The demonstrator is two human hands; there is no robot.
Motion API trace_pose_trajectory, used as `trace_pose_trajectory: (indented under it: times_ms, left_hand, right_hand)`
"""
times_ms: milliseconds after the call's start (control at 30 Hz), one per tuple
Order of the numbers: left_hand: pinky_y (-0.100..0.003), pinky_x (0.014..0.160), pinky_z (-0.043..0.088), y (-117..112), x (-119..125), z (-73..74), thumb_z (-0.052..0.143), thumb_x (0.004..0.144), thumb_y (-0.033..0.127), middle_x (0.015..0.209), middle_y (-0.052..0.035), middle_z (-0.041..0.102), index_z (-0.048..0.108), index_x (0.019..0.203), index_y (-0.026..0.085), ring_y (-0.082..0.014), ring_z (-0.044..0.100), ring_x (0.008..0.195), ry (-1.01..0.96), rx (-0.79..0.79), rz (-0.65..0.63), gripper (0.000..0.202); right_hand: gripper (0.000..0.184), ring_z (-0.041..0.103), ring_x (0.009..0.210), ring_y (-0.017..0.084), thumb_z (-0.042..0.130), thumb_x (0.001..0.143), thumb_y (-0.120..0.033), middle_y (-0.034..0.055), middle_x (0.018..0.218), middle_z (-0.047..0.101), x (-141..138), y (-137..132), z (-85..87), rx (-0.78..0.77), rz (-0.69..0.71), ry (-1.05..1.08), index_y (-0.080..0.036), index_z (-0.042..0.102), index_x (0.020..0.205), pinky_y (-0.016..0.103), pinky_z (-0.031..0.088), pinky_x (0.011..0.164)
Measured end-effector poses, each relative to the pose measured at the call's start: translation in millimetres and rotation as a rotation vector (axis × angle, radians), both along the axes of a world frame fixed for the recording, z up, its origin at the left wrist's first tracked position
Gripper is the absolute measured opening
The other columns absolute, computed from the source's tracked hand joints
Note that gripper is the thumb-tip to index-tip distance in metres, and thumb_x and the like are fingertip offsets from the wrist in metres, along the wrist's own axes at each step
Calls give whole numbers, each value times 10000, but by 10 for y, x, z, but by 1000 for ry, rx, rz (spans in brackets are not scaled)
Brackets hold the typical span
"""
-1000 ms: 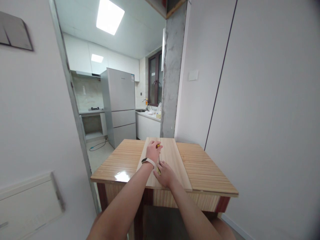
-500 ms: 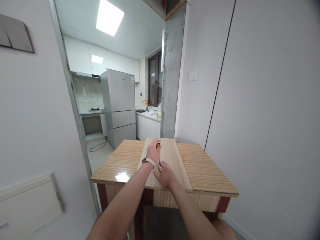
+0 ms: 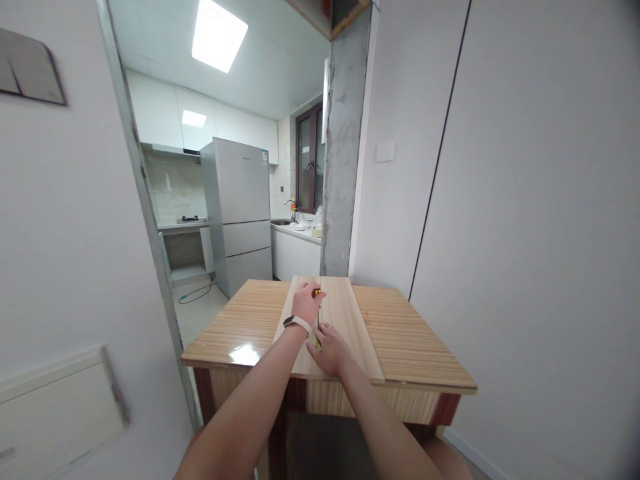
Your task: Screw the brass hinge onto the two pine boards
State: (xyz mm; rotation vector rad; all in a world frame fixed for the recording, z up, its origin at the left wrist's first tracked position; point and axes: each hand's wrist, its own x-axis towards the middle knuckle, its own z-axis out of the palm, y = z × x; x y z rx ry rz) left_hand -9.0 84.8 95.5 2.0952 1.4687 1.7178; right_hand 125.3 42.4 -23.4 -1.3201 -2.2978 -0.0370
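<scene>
My left hand point(image 3: 306, 303), wearing a pale-strapped watch point(image 3: 297, 323) on its wrist, is closed on a small yellow-and-black tool point(image 3: 317, 292) near the far end of a pale wooden board point(image 3: 353, 333). What kind of tool it is, I cannot make out. Closer to me, my right hand point(image 3: 334, 350) rests on the board, with thumb and fingers around a narrow yellow piece point(image 3: 317, 343), mostly covered by the hand. A thin dark line runs along the board between the hands; whether both yellow parts belong to one thing is unclear.
The board lies across a wood-grain table point(image 3: 415, 340) with dark red legs. A white wall point(image 3: 525, 200) stands close on the right. Beyond the doorway are a grey fridge point(image 3: 245, 187), a sink counter point(image 3: 295, 247) and a cable point(image 3: 197, 291) on the floor.
My left thumb and fingers have shifted slightly on the yellow-and-black tool, which sits a little differently in the grip. My right hand keeps its place on the board.
</scene>
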Motion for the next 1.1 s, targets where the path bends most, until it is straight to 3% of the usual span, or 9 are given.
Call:
trace_pose_trajectory:
  times_ms: [267,467,600,767,1100]
  left_hand:
    - [-306,831,498,-13,-20,-2,728,875,185,989,-41,663,716,1002,215,-167,636,853,6,-5,10,131]
    - [-337,907,527,-19,10,-4,602,915,87,1088,-69,701,709,1113,215,-180,668,946,-9,-25,-102,259]
    - [-339,919,534,-41,20,-17,628,926,134,1084,-62,700,719,1133,232,-173,672,950,-30,-47,-129,246]
    - [-311,861,525,-58,17,-11,751,865,210,1014,-37,652,750,1052,242,-154,647,866,-38,-33,-65,189]
    - [-316,851,514,-52,13,33,726,875,190,969,-36,646,754,1006,237,-171,641,860,7,-40,-8,142]
  right_hand:
    - [663,341,1489,298,437,1005,-584,190,1563,459,0,-20,34,-29,-4,-15,-139,534,1487,474,254,1211]
    - [666,346,1489,302,417,1008,-591,184,1571,452,-2,-19,40,-38,-5,-17,-142,536,1485,476,246,1214]
    - [635,361,1480,301,446,1002,-573,175,1564,464,0,-20,42,-33,-8,-14,-170,537,1485,481,256,1206]
    - [614,377,1465,302,468,999,-557,177,1535,498,2,-33,51,-12,6,-1,-180,543,1478,483,266,1195]
    - [623,370,1472,302,453,1000,-576,175,1544,488,-2,-21,28,-12,-4,4,-172,560,1463,480,267,1201]
